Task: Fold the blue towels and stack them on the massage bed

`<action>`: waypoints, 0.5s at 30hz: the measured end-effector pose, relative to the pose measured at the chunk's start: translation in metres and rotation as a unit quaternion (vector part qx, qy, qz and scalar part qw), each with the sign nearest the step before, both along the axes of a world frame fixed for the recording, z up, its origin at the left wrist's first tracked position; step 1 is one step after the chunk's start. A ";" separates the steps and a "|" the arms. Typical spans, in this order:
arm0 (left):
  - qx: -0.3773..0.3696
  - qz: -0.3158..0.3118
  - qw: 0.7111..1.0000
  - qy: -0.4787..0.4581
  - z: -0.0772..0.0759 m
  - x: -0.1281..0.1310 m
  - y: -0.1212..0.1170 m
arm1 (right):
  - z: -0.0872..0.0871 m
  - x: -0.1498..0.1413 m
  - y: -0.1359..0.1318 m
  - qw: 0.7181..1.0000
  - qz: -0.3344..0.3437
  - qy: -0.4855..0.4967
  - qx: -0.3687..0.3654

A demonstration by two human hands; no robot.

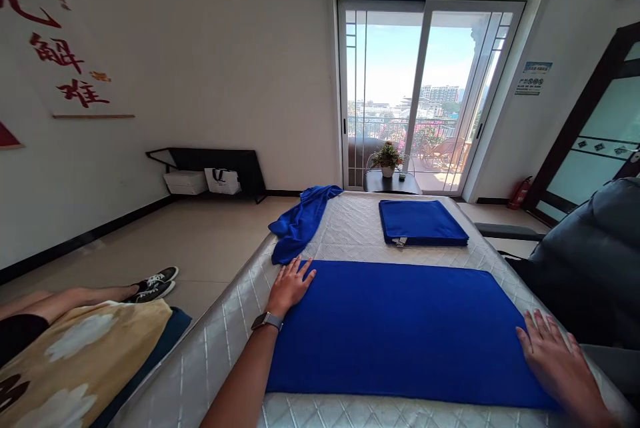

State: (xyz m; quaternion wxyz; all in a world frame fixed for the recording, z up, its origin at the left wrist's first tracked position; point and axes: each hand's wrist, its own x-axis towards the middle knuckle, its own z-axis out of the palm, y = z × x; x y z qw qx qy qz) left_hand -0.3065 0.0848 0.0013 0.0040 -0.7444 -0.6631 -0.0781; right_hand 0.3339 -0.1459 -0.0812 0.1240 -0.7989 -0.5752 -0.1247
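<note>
A blue cloth (400, 328) lies spread flat on a white quilted mattress (345, 228). My left hand (290, 285), with a watch on its wrist, rests on the cloth's far left corner, fingers spread. At the right edge of the same cloth, my right hand (555, 348) lies with its fingers stretched out; its wrist side is slightly blurred. Beyond the cloth sits a neat folded stack of blue cloth (423, 220) with a small white tag at its near side. A crumpled blue cloth (305, 221) hangs over the mattress's far left edge.
A dark padded chair (595, 248) stands close on the right. To the left are a person's legs (90, 298) and a yellow patterned blanket (95, 355). A small table (393, 183) with a potted plant (387, 158) stands before the sliding glass door (385, 81).
</note>
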 end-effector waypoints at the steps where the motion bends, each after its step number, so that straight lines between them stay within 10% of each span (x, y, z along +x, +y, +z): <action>1: -0.002 0.001 1.000 0.001 0.000 0.000 0.000 | 0.015 -0.028 0.012 1.000 0.014 -0.006 0.002; 9: 0.001 -0.001 1.000 0.001 -0.001 0.000 -0.001 | 0.101 -0.270 0.109 0.938 0.294 0.106 -0.151; 15: -0.004 -0.001 1.000 -0.005 0.000 -0.001 -0.002 | 0.081 -0.245 0.149 0.950 0.226 0.095 -0.194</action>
